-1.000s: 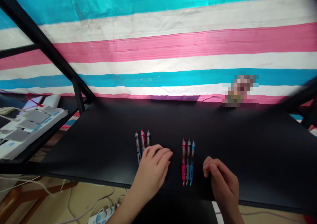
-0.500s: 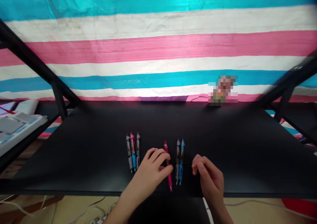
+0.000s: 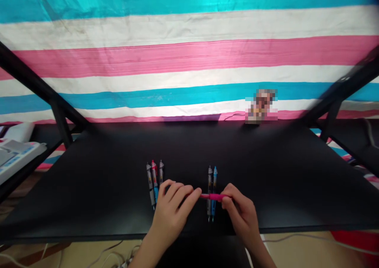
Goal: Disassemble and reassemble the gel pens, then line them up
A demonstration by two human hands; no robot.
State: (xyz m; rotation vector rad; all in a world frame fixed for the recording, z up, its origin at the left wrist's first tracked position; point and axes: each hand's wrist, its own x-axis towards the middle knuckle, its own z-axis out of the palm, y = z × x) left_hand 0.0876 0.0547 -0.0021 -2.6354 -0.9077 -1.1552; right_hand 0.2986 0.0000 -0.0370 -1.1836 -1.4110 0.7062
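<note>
A pink pen lies crosswise in front of me, pinched near its right end by my right hand. My left hand sits to the left, its curled fingertips at the pen's other end, and I cannot tell if they grip it. Under the pink pen stand a grey pen and a blue pen, side by side. Three more pens lie upright behind my left hand: a grey-and-white one, a red-and-blue one and a grey one. Their lower ends are partly hidden by that hand.
All the pens rest on a black tabletop. Behind it hangs a striped cyan, white and pink cloth. A pixelated object stands at the far edge. Black metal bars run along both sides, and a white device sits at far left.
The pink pen has swung from upright between the pen groups to crosswise, now in my right hand. My right hand closed on it. The view has shifted slightly.
</note>
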